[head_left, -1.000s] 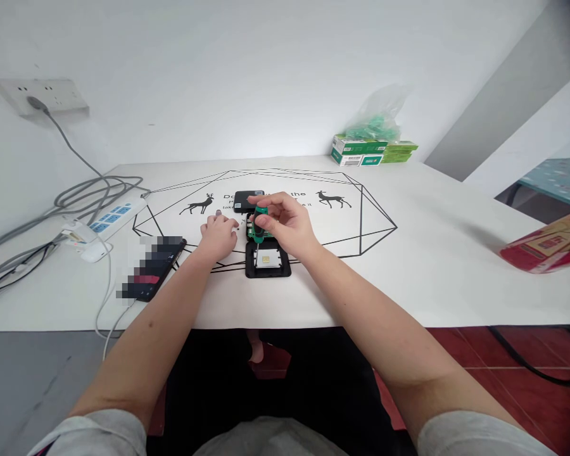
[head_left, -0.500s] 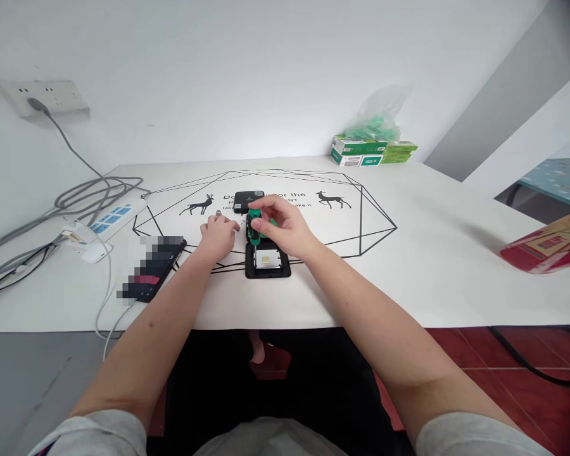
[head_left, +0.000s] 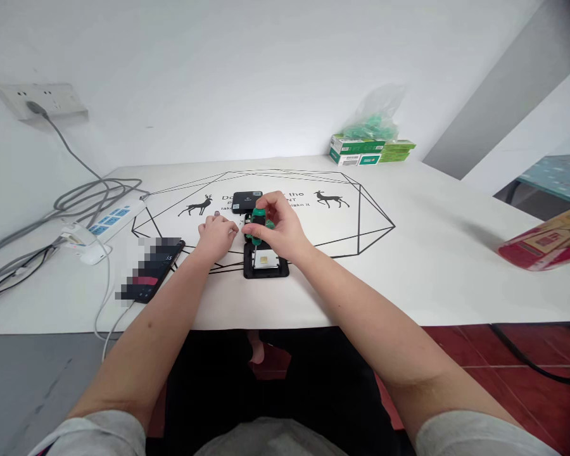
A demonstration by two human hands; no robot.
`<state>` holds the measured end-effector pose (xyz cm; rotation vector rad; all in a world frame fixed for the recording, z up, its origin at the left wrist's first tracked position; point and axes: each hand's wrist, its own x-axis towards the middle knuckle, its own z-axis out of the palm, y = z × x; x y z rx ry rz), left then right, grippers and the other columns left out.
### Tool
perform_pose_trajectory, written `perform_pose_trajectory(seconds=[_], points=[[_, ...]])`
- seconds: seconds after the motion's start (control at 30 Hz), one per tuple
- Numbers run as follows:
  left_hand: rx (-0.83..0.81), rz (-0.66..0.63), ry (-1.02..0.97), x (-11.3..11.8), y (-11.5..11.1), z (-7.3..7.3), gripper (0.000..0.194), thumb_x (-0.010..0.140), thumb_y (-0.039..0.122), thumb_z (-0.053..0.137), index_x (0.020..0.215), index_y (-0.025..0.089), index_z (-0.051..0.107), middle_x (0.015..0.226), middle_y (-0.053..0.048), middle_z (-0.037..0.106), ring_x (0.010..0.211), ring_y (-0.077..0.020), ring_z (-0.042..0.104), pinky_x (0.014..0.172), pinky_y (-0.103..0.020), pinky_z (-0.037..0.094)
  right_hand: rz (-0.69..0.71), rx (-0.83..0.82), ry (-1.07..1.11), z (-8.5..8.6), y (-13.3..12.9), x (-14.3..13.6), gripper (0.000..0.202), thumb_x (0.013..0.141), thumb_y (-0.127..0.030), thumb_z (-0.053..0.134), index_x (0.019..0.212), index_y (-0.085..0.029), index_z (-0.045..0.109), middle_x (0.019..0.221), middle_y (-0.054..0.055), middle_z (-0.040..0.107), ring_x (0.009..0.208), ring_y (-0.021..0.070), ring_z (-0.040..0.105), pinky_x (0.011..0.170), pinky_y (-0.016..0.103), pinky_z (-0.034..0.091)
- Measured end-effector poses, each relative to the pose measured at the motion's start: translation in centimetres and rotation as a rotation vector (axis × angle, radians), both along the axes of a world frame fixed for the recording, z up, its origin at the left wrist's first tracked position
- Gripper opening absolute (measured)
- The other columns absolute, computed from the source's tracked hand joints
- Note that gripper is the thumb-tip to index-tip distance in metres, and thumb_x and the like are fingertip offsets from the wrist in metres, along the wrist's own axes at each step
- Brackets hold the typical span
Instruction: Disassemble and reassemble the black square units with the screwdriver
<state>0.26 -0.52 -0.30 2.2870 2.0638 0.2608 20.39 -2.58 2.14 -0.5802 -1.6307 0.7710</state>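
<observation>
My right hand [head_left: 283, 227] grips the green handle of a screwdriver [head_left: 258, 221], held upright with its shaft pointing down at the left side of a black open casing [head_left: 266, 273]. Inside that casing lies a silvery-white plate with a small gold square. Beyond it a black and green part is mostly hidden by my fingers. A black square cover [head_left: 246, 201] rests farther back. On the tabletop to the left is my left hand [head_left: 218, 235], its fingers curled near the parts; what they hold, if anything, is too small to make out.
At the left lie a phone [head_left: 159, 269], a power strip [head_left: 116, 220] and looped grey cables [head_left: 99, 190]. Green and white boxes [head_left: 358, 147] under a plastic bag [head_left: 375, 117] stand at the back. A red and yellow package [head_left: 546, 244] sits at the right.
The fingers of my right hand have shifted around the screwdriver handle, with the thumb now farther left across it. My left hand has hardly moved.
</observation>
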Motion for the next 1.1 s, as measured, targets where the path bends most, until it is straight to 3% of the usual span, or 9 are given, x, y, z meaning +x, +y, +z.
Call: perform_pose_trajectory(seconds=[0.13,0.3,0.4,0.53,0.67,0.8,1.1], points=[[0.003,0.009,0.017,0.0,0.2,0.2,0.034,0.111,0.035,0.050,0.115,0.029,0.083,0.147,-0.012,0.066,0.143,-0.0415,0.047,0.112,-0.057,0.045,-0.041,0.016,-0.013,0.2,-0.4,-0.3,0.055,0.078,-0.055,0.093,0.098,-0.028,0.049,0.090,-0.004,0.047,0.076,0.0144,0.043,0.066,0.030,0.041],[0.023,-0.015,0.021,-0.1,0.2,0.0,0.031,0.109,0.031,0.051,0.111,0.027,0.082,0.141,-0.015,0.067,0.138,-0.0424,0.049,0.110,-0.059,0.045,0.061,0.027,-0.079,0.0,-0.4,0.1,0.044,0.087,-0.040,0.085,0.114,-0.030,0.051,0.095,-0.003,0.054,0.073,0.0139,0.049,0.070,0.033,0.049],[0.052,-0.047,-0.029,-0.4,0.3,-0.1,0.025,0.106,0.027,0.053,0.104,0.025,0.078,0.136,-0.015,0.069,0.138,-0.0426,0.049,0.110,-0.062,0.044,0.047,0.022,-0.099,-0.1,0.0,0.3,0.041,0.089,-0.035,0.080,0.119,-0.030,0.052,0.098,-0.002,0.057,0.073,0.0137,0.051,0.071,0.035,0.053],[0.074,-0.158,-0.360,-1.1,0.2,0.4,0.022,0.106,0.029,0.051,0.103,0.025,0.072,0.126,-0.010,0.073,0.131,-0.0360,0.057,0.112,-0.055,0.047,-0.120,0.010,0.045,-0.5,1.3,0.5,0.044,0.092,-0.043,0.081,0.122,-0.031,0.052,0.105,0.001,0.059,0.081,0.0158,0.058,0.066,0.032,0.055],[-0.093,-0.378,-0.684,-1.0,-0.8,1.2,0.028,0.105,0.043,0.050,0.108,0.023,0.069,0.123,-0.008,0.075,0.118,-0.0293,0.066,0.110,-0.048,0.051,-0.220,0.029,0.241,-0.8,2.8,1.1,0.052,0.093,-0.057,0.080,0.127,-0.033,0.048,0.119,0.005,0.059,0.092,0.0179,0.065,0.067,0.033,0.061],[-0.214,-0.487,-0.741,-0.2,-1.7,1.4,0.029,0.101,0.048,0.056,0.103,0.023,0.069,0.118,-0.009,0.076,0.114,-0.0291,0.068,0.107,-0.046,0.053,-0.291,0.032,0.276,-0.9,3.4,1.6,0.056,0.093,-0.061,0.081,0.129,-0.034,0.047,0.122,0.006,0.058,0.094,0.0186,0.067,0.072,0.035,0.066],[-0.221,-0.493,-0.703,0.1,-2.0,2.0,0.027,0.100,0.047,0.057,0.102,0.023,0.070,0.117,-0.009,0.076,0.112,-0.0293,0.068,0.104,-0.046,0.055,-0.319,0.035,0.204,-1.2,3.5,1.7,0.054,0.095,-0.065,0.077,0.131,-0.036,0.048,0.127,0.006,0.060,0.095,0.0175,0.067,0.072,0.033,0.067]])
